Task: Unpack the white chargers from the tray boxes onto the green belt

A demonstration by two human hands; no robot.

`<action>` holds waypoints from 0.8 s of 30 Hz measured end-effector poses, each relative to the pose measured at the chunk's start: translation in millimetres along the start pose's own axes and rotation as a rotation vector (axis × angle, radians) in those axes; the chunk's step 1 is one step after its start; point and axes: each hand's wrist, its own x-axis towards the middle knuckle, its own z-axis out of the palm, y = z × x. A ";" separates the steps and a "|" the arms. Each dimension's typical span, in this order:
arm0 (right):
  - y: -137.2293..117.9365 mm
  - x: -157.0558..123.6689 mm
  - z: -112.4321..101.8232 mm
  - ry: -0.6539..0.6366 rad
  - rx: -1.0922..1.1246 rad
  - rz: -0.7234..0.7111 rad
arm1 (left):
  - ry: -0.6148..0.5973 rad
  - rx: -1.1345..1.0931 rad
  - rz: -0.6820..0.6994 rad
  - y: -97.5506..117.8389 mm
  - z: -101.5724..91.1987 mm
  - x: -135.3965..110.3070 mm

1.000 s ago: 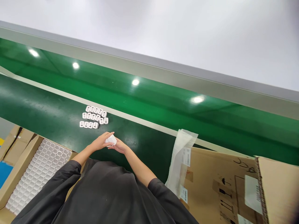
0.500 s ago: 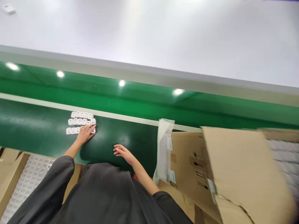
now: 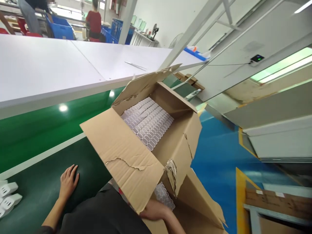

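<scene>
My left hand (image 3: 68, 182) lies flat on the dark green belt (image 3: 36, 195), fingers stretched out, holding nothing. A few white plug-like parts (image 3: 8, 195) sit on the belt to its left, apart from it. My right hand (image 3: 156, 210) reaches under the torn front flap of an open cardboard box (image 3: 126, 156); its fingers are hidden by the flap. A clear plastic tray (image 3: 165, 195) shows just above that hand. Inside the box lies a tray of several white parts (image 3: 147, 120).
A white table (image 3: 48, 65) runs beyond the belt. People stand by blue crates (image 3: 60, 31) far back. To the right are a blue floor (image 3: 216, 162) with yellow lines, a grey metal frame, and another cardboard box (image 3: 278, 198).
The view has swung right to the open box. My left hand left the group of white parts and now rests on the belt. My right hand moved off the belt to under the box flap.
</scene>
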 end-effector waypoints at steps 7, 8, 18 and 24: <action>-116.7 -95.3 -122.7 0.154 -0.341 -0.215 | -0.139 0.035 0.056 67.7 35.3 67.6; -126.6 -78.7 -143.8 0.286 -0.371 -0.262 | -0.161 0.035 0.058 70.0 34.4 71.7; -149.1 236.0 -313.7 0.543 -0.804 0.234 | -0.221 0.042 0.065 69.4 30.5 77.9; -111.5 300.5 -317.5 0.596 -0.800 0.352 | -0.212 0.022 0.052 69.6 36.3 74.2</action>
